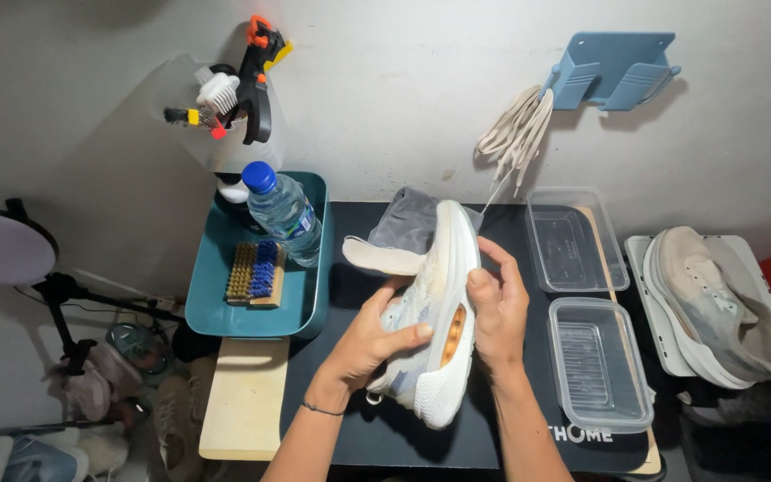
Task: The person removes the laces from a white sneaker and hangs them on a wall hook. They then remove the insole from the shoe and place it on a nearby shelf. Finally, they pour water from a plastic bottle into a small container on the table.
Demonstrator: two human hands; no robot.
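Both hands' grip hides much of the white sneaker (435, 312).

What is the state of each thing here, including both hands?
left hand: gripping the white sneaker's side
right hand: gripping the sneaker's sole edge
white sneaker: held on its side, tongue pulled out
water bottle: capped, lying tilted in the teal tray
two plastic containers: open, empty
dirty sneaker: resting on a white tray
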